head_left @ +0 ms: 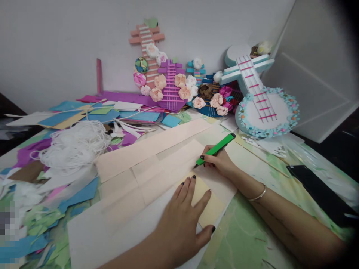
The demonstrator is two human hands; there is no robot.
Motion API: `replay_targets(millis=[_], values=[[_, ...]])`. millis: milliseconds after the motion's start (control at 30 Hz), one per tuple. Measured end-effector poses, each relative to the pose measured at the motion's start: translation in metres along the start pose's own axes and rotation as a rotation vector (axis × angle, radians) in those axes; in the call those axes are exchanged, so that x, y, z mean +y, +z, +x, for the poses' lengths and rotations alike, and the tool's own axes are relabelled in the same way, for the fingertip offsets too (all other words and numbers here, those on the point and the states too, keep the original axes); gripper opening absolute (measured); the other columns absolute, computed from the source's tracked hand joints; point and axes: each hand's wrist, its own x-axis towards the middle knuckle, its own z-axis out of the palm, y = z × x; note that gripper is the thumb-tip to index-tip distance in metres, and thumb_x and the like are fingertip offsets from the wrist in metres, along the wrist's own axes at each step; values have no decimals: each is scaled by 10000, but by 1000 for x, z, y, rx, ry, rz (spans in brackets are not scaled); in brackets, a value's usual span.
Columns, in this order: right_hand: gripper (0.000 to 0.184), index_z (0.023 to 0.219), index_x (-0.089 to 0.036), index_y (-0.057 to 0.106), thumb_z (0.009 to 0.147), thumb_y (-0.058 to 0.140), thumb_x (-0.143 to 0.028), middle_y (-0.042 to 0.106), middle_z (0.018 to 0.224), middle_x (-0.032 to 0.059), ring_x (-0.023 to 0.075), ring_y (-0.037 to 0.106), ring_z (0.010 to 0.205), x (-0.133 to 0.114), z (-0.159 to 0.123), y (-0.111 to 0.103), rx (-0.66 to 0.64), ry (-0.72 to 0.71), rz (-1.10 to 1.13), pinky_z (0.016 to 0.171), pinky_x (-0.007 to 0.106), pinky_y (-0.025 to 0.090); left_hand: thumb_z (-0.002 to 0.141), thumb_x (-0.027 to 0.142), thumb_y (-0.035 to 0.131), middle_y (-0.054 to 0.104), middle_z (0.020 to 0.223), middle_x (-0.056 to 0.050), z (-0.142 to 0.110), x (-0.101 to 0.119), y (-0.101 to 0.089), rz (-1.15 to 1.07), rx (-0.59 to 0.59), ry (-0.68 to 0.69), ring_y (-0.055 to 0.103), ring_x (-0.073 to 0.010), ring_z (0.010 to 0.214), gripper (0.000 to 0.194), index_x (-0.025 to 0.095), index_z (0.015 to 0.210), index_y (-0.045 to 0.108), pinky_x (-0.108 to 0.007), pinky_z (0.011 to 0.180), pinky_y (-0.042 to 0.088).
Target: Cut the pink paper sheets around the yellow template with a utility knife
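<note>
My left hand (183, 220) lies flat with fingers spread on a small yellow card (209, 209), pressing it onto pale pink foam sheets (151, 168). My right hand (220, 161) grips a green utility knife (215, 149), its tip touching the pink sheet just above the yellow card's upper corner. A thin bracelet (259, 194) circles my right wrist.
Paper-flower guitar models (171, 84) and a light-blue and white one (263, 108) lean against the back wall. A tangle of white string (74, 145) and coloured paper scraps (42, 224) cover the left. A black sheet (316, 190) lies right; white foam boards (316, 71) stand behind.
</note>
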Motion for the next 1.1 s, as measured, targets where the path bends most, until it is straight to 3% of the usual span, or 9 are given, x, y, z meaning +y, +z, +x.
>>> replay_targets(millis=[233,433,767,967,1100], values=[[174,594,-152,617,681,735,-247,589,435,-6,79,449,388,-6,-2,1,-9,-11,-30,390,186,301,882,480,586,122,1605,-204,0,-4,4,0,46,21,86,-396,1456,720,307,1521,303,-610,1133,244],[173,590,-146,622,669,748,-233,586,435,1,82,452,395,-7,-3,2,8,-12,-4,392,189,300,867,460,612,144,1599,-213,1,-1,2,15,18,19,111,-421,1449,730,286,1515,325,-627,1121,260],[259,646,-157,607,700,756,-362,593,461,7,80,418,385,8,5,4,83,-12,174,384,206,271,861,491,618,219,1559,-280,-2,-1,-2,123,35,80,197,-465,1420,749,242,1511,341,-652,1073,324],[255,641,-158,613,699,746,-367,598,478,6,83,428,404,7,7,3,101,-34,238,384,211,255,877,596,536,438,1410,-349,-14,8,-1,269,103,265,441,-500,1294,761,84,1433,452,-633,967,453],[266,654,-156,624,695,754,-384,608,486,7,86,438,420,7,8,3,91,-45,260,395,214,282,916,622,470,545,1342,-291,-19,15,0,320,102,512,545,-411,1232,732,57,1382,488,-508,984,483]])
